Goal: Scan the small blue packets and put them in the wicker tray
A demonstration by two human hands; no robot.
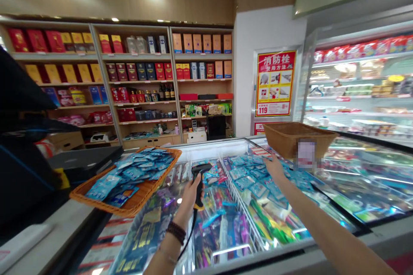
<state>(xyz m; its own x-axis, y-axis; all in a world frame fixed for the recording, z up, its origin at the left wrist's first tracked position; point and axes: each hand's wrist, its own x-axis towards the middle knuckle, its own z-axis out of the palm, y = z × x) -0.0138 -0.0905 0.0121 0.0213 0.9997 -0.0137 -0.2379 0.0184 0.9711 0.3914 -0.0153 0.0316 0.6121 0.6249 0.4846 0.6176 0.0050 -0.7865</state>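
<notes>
My left hand (190, 206) is shut around the grip of a black handheld barcode scanner (199, 180), with a coiled cord hanging from it. The hand is over a chest freezer (238, 240) with a sliding glass top. My right hand (273, 168) reaches out with fingers extended, holding nothing I can see. Its fingertips are just below a woven brown basket (300, 139) and near blue packets (258, 184) in the freezer. A second woven basket (111, 207) holding several blue packets sits to the left of my left hand.
A white counter with a dark bag and black device (84, 163) lies to the left. Wooden shelves (138, 51) of boxed liquor stand behind the freezer. A refrigerated display case (358, 81) stands to the right, and a red fire hydrant poster (275, 84) hangs on the wall.
</notes>
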